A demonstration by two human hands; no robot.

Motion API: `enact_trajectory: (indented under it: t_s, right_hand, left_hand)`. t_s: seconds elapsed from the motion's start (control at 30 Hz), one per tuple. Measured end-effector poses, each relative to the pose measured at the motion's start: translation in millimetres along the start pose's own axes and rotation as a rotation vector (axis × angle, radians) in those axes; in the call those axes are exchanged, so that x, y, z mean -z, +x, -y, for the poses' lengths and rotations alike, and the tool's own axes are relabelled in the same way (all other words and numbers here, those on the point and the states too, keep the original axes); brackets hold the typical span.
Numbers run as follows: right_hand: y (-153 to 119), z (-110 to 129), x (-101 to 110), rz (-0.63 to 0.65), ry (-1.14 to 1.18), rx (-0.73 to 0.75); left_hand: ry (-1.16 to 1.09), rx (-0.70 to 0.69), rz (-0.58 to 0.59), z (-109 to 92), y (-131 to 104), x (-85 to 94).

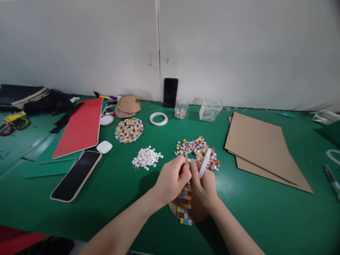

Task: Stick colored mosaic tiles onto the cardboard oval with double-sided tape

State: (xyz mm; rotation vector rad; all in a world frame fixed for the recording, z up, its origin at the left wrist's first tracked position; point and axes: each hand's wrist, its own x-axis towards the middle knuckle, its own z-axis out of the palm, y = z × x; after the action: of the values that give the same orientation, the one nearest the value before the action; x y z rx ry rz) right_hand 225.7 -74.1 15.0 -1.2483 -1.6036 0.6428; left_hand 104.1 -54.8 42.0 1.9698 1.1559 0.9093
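Observation:
My left hand (171, 179) is closed in a pinch, its fingertips meeting those of my right hand. Whatever lies between them is too small or hidden to make out. My right hand (205, 186) is closed around a narrow white strip-shaped object (205, 163), which sticks up past the fingers. Beneath both hands lies a brown cardboard piece (173, 206), partly covered with rows of coloured mosaic tiles (184, 209); my right hand hides much of it. Just beyond the fingertips spreads a pile of mixed shiny tiles (198, 144). Left of it sits a heap of small white squares (146, 158).
A round tiled mosaic (129, 130), a tape roll (158, 119), a cup of pieces (181, 109) and a clear box (210, 109) stand farther back. Cardboard sheets (257, 145) lie right. A phone (76, 176), white case (104, 147) and red board (81, 127) occupy the left.

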Motion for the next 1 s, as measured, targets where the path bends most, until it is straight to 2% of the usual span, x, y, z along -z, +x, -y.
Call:
enact_trajectory:
  t_s: [0.13, 0.33, 0.4, 0.47, 0.53, 0.6, 0.8, 1.0]
  right_hand:
    - [0, -2, -1, -0.012, -0.01, -0.001]
    - [-3, -3, -2, -0.048, 0.003, -0.004]
    - [-5, -3, -3, -0.1, 0.077, -0.034]
    - [-6, -3, -3, -0.155, 0.189, -0.066]
    - [-6, -3, -4, -0.17, 0.29, -0.093]
    - [-5, -4, -5, -0.171, 0.342, -0.127]
    - [-3, -8, -5, -0.252, 0.309, -0.17]
    - [-2, -5, -1, -0.298, 0.322, -0.119]
  left_hand:
    - [0.004, -0.006, -0.045, -1, -1, -2.0]
    - [-0.067, 0.041, -0.043, -1, 2, 1.0]
    - [-0.128, 0.12, -0.098, 4, 7, 8.1]
    - [-0.248, 0.223, -0.215, 10, 12, 16.3]
    - [-0.394, 0.259, -0.287, 15, 17, 21.8]
    - [-0.46, 0.264, -0.252, 16, 18, 22.2]
    - [-0.453, 0.305, 0.026, 8, 15, 12.7]
    - [-0.629, 0.369, 0.103, 6, 17, 13.2]
